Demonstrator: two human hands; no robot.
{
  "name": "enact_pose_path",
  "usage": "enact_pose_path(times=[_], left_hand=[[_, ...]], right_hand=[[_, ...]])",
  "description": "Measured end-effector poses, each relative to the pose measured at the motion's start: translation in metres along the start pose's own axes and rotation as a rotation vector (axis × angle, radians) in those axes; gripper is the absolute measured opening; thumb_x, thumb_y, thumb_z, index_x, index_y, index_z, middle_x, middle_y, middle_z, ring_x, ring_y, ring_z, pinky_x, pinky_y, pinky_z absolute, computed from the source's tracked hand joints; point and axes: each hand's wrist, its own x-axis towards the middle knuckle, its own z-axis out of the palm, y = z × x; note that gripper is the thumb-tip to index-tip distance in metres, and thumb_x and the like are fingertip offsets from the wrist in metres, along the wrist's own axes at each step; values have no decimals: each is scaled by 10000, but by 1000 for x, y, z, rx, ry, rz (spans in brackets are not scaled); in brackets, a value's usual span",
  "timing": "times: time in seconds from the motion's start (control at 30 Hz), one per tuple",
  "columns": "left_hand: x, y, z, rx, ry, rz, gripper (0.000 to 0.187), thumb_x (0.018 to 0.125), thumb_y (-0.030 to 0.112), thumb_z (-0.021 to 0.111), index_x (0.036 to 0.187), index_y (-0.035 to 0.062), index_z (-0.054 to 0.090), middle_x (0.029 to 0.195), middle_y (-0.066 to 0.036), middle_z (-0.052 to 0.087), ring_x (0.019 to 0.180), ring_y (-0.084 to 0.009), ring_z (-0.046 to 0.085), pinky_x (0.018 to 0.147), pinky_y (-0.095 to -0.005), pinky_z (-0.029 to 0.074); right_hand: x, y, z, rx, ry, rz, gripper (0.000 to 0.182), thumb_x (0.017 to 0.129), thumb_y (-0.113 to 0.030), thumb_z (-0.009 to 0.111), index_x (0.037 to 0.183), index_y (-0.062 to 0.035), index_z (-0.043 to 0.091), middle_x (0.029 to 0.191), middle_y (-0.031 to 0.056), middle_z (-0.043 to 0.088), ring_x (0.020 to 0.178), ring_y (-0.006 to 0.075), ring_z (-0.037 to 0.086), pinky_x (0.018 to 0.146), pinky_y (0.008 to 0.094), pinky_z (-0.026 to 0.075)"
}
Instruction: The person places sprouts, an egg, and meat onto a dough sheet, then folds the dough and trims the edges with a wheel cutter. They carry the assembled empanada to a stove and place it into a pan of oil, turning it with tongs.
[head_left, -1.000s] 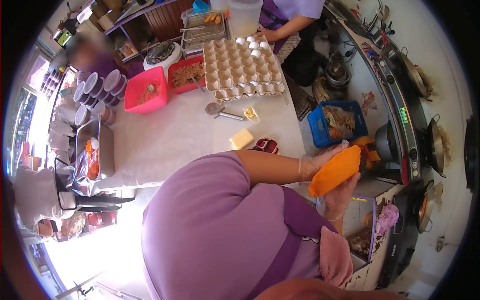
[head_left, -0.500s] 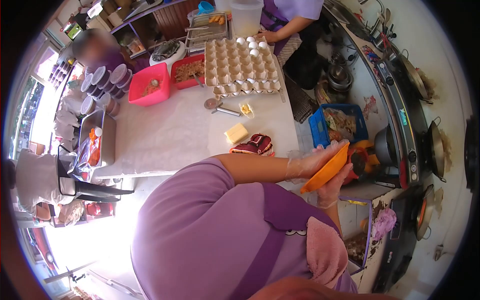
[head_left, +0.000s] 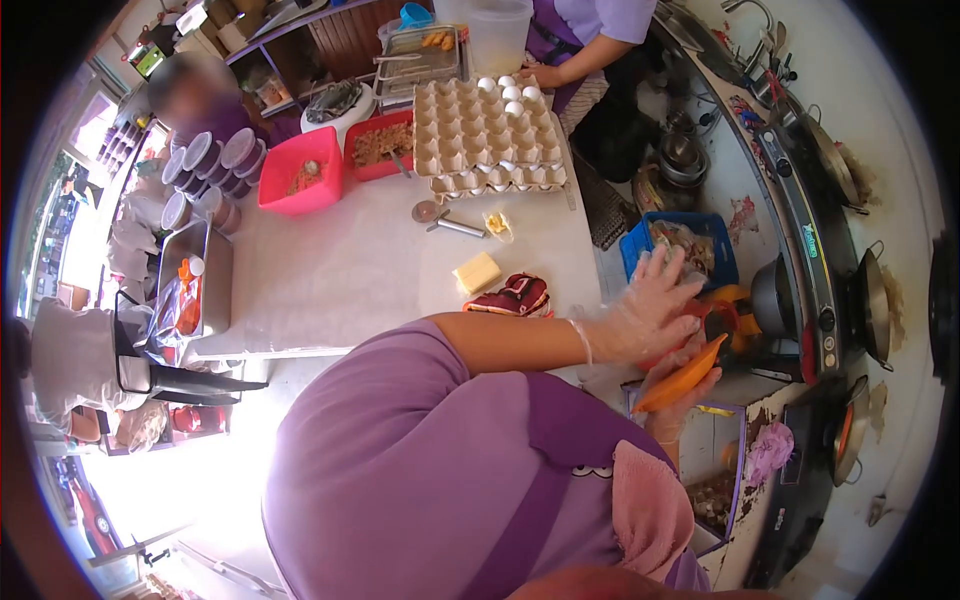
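Note:
My left hand (head_left: 645, 315), in a clear plastic glove, is raised with its fingers spread and holds nothing. Just below it, my right hand (head_left: 690, 400), also gloved, grips an orange shallow dish (head_left: 683, 378) that is tilted on edge. What the dish contains, if anything, cannot be seen from this angle. Beyond the hands are a dark pot (head_left: 770, 300) and red and orange items partly hidden behind my fingers. On the table, left of my left forearm, lie a block of butter (head_left: 477, 272) and a dark red patterned cloth item (head_left: 515, 296).
The white table (head_left: 330, 270) carries egg trays (head_left: 490, 130), a pink tub (head_left: 300, 172), a red tray of filling (head_left: 380, 145) and a pizza cutter (head_left: 445, 218). A blue crate (head_left: 725, 250) stands beyond my left hand. Stoves line the right. A co-worker's arm (head_left: 585, 65) is at the top.
My left hand has let go of the orange dish and lifted away with spread fingers. The dish, now in my right hand alone, has shifted slightly right and down.

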Motion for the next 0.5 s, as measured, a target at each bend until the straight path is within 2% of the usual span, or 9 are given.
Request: enact_pose_path(times=[0.1,0.13,0.2,0.23,0.3,0.33,0.37,0.4,0.5], left_hand=[[-24,-19,-16,-129,-67,-89,552,927,382,466,1371,63,387,1483,-309,107,1388,-462,-3,1117,-514,74],[-33,-25,-22,-179,-151,-186,521,925,383,475,1350,86,423,1490,-281,132,1399,-423,32,1121,-486,107],[-54,-45,-22,-231,-278,-314,460,920,370,491,1305,117,490,1493,-232,195,1410,-355,106,1125,-430,164],[-61,-60,-20,-226,-325,-331,430,917,358,498,1279,126,521,1489,-212,232,1410,-325,145,1124,-402,188],[-68,-70,-27,-348,-325,-405,356,906,190,479,1225,56,562,1432,-209,359,1383,-310,248,1111,-357,218],[-77,-94,-15,-422,-281,-429,356,889,138,482,1216,25,564,1408,-198,401,1358,-287,308,1101,-337,231],[-73,-90,-26,-448,-309,-478,348,897,228,519,1199,65,580,1423,-215,370,1365,-321,285,1103,-358,228],[-75,-103,-21,-431,-282,-410,334,898,165,504,1194,30,576,1414,-216,382,1349,-303,317,1104,-344,225],[-57,-103,-20,-591,-357,-449,326,894,125,503,1185,-4,573,1408,-210,392,1335,-279,336,1106,-341,223]], right_hand=[[-26,-24,5,-200,252,-171,548,897,-492,506,1336,-167,454,1269,26,544,1122,220,544,956,433,451],[-29,-33,1,-199,255,-187,548,897,-492,506,1336,-167,454,1269,26,544,1122,220,544,956,433,451],[-62,-50,3,-801,448,-396,543,893,-466,525,1336,-162,448,1251,49,559,1108,229,559,937,452,463],[-61,-35,26,-760,408,-427,518,890,-434,541,1318,-152,462,1238,80,574,1108,255,570,929,473,469],[-72,-52,25,-491,369,-359,495,897,-414,537,1301,-135,473,1226,94,584,1107,273,575,955,476,452],[-75,-53,29,-451,492,-501,492,896,-395,546,1299,-123,473,1236,95,577,1110,277,573,970,472,442],[-80,-61,24,-457,592,-589,508,888,-390,564,1298,-105,472,1238,92,577,1119,279,567,980,463,435],[-80,-56,37,-394,500,-625,517,884,-374,579,1294,-82,467,1235,106,576,1123,283,563,983,459,433],[-95,-69,44,-422,481,-781,531,873,-362,600,1287,-59,461,1230,127,573,1123,292,561,982,462,433]])
